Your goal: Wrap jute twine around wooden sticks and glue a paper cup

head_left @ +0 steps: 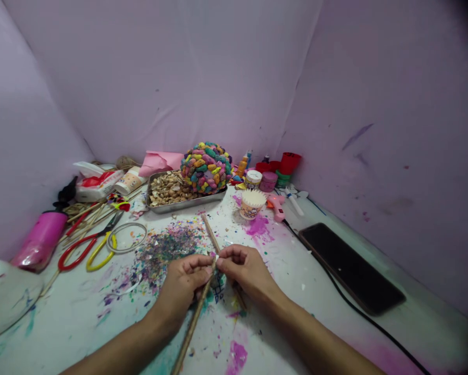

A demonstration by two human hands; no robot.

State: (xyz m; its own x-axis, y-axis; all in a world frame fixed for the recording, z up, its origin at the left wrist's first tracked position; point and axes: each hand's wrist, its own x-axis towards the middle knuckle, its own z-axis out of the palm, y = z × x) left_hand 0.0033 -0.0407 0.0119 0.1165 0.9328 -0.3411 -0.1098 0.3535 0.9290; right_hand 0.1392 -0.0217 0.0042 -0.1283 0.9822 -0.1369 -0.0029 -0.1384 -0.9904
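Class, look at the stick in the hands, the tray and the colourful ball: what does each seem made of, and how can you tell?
Stick: probably wood or bamboo, matt tan, straight and thin. Tray: metal, likely steel; grey with shiny rim. Colourful ball: lumpy painted pieces, perhaps shells; base hidden.

The stick (193, 323) is bare, matt wood. The tray (187, 204) is dull metal, the scissors (87, 252) have glossy plastic handles, and the phone (351, 268) shows smooth black gloss. The counter (62, 323) is matt white, crusted with dried paint.
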